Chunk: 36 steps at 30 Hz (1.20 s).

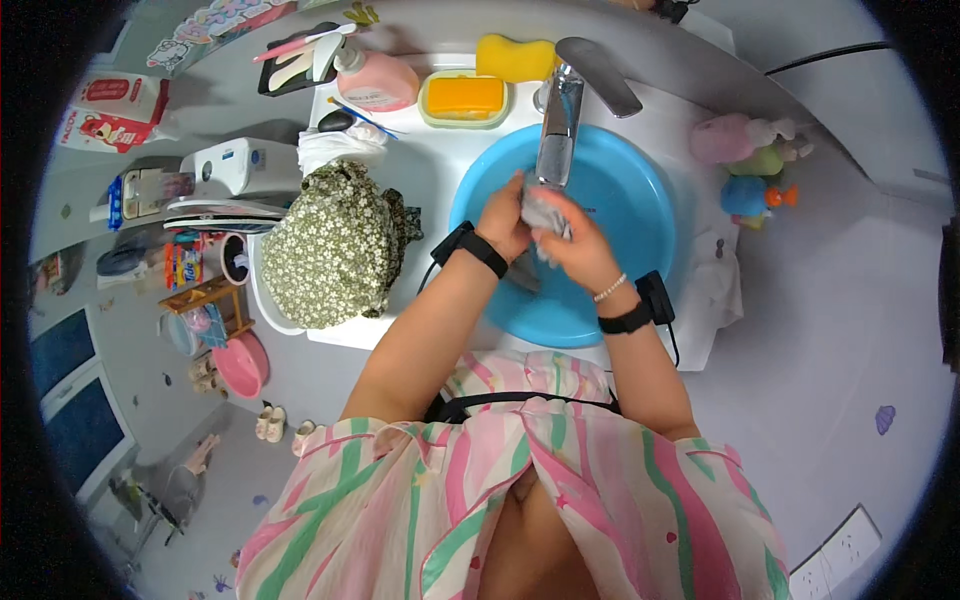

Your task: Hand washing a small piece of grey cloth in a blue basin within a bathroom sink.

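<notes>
A light blue plastic basin sits on the white sink counter under the chrome faucet. Over the basin, just below the spout, my left hand and my right hand are close together. Between them is a bunched grey-white cloth, and my right hand's fingers are closed on it. My left hand touches the cloth's left side, its fingers partly hidden. A darker grey piece of cloth shows below my hands in the basin. Whether water is running cannot be told.
Left on the counter, a green floral cloth is heaped over a white tub. Behind stand a pink pump bottle, orange soap in a dish and a yellow sponge. At the right are several small bottles and a white cloth.
</notes>
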{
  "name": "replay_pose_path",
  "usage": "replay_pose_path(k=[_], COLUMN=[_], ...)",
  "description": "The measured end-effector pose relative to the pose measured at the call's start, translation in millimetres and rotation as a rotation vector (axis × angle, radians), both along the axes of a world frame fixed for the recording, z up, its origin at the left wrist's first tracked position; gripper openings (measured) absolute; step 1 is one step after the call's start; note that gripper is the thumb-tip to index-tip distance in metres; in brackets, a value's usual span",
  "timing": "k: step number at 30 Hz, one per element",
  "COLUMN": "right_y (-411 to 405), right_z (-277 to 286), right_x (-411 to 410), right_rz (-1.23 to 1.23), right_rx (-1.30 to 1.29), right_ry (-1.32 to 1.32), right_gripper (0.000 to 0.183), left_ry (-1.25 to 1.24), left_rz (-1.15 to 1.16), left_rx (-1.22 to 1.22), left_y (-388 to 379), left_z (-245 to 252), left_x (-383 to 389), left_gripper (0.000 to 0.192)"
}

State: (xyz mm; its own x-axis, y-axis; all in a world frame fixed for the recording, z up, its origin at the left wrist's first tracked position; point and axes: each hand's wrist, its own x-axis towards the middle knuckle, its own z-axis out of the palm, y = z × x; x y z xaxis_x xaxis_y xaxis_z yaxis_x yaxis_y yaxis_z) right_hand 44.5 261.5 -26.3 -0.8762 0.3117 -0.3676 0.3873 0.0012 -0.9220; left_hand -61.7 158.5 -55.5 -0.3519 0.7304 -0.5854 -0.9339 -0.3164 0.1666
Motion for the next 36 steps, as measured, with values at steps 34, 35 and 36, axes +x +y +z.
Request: replay_pose_path(k=[34,35,36], right_y=[45,46,45], right_z=[-35,-36,-33], right_x=[-35,-33,-32], right_rz=[-0.073,-0.071,-0.074], right_rx=[-0.027,-0.027,-0.166], right_ry=[0.173,0.173,0.150], right_gripper=[0.017,0.017,0.018], left_ry=[0.475,0.475,0.457], left_rz=[0.030,0.032,0.052], left_rx=[-0.122,-0.121,-0.078], left_y=[-38,-38,-36], left_z=[30,29,33], left_x=[-16,-17,-18], left_gripper=[0.040,0.040,0.041])
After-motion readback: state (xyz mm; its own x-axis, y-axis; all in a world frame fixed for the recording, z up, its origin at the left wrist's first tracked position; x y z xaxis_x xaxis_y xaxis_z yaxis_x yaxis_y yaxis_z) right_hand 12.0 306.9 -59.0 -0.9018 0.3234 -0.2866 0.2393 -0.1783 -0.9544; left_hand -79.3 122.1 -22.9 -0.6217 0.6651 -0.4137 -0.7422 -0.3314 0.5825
